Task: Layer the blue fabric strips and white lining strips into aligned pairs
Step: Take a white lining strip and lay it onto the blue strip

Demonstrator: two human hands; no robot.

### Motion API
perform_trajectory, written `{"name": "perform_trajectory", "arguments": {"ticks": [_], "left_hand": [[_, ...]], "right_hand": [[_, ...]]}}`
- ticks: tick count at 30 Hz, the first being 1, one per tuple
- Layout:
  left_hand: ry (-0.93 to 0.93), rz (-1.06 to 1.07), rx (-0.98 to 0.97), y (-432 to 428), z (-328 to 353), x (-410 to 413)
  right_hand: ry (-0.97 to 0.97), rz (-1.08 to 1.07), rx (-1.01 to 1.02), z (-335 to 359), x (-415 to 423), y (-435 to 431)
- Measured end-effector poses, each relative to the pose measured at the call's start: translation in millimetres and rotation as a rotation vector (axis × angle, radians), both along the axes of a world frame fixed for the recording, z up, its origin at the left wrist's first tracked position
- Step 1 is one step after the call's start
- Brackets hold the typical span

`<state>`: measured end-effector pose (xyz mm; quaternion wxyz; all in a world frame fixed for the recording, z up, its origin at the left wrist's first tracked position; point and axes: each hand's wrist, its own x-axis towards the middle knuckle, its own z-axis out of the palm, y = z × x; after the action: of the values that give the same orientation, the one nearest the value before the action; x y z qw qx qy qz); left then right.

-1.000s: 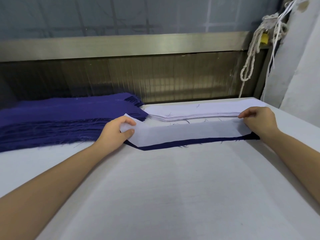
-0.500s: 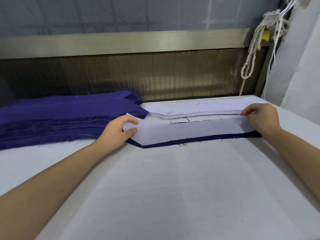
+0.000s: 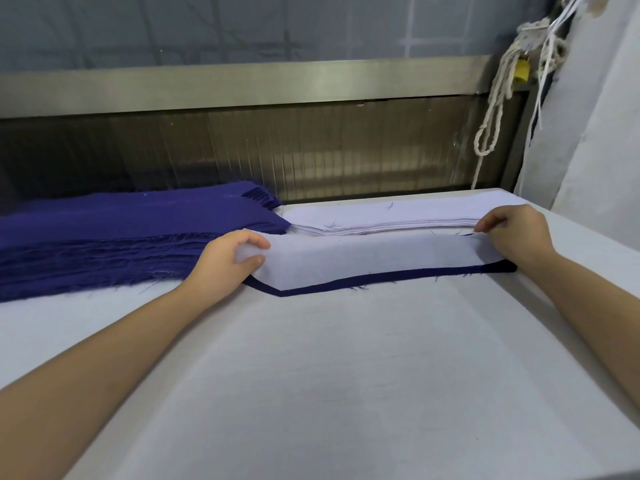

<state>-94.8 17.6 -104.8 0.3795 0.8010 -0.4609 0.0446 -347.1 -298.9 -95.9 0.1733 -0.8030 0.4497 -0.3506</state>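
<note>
A white lining strip [image 3: 374, 261] lies across the far part of a table [image 3: 346, 375] covered in pale cloth, and it sits on top of a blue fabric strip [image 3: 346, 283]. The blue one shows only as a thin dark border along the near edge and round the slanted left corner, so the two are close to matched but not edge to edge. The left hand [image 3: 225, 258] grips the left end of the white strip, with the fingers curled over the top and the thumb pressed in from the near side, and that end is lifted a little off the blue below. The right hand [image 3: 516, 233] holds the right end, its fingers bent and pinching the far corner of the strip, while the heel of the hand rests over the end of the blue strip. Both forearms reach in from the near corners of the view. Just behind the left hand, a thick stack of blue strips [image 3: 121, 233] with frayed edges stretches off to the left. Behind the pair being handled, touching the right tip of the blue stack, lies a lower stack of white lining strips [image 3: 398, 216] with a few loose dark threads on it. Beyond the table stands a ribbed panel [image 3: 311, 150] under a metal rail [image 3: 242, 84]. A knotted rope [image 3: 491, 109] hangs at the right end of the rail, with a small yellow tag [image 3: 521, 69] beside it.
</note>
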Motion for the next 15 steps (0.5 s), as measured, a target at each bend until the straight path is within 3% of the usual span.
{"name": "perform_trajectory", "arguments": {"ticks": [15], "left_hand": [[-0.061, -0.03, 0.076, 1.3, 1.9, -3.7]], "right_hand": [[0.064, 0.04, 0.006, -5.9, -2.7, -7.2]]}}
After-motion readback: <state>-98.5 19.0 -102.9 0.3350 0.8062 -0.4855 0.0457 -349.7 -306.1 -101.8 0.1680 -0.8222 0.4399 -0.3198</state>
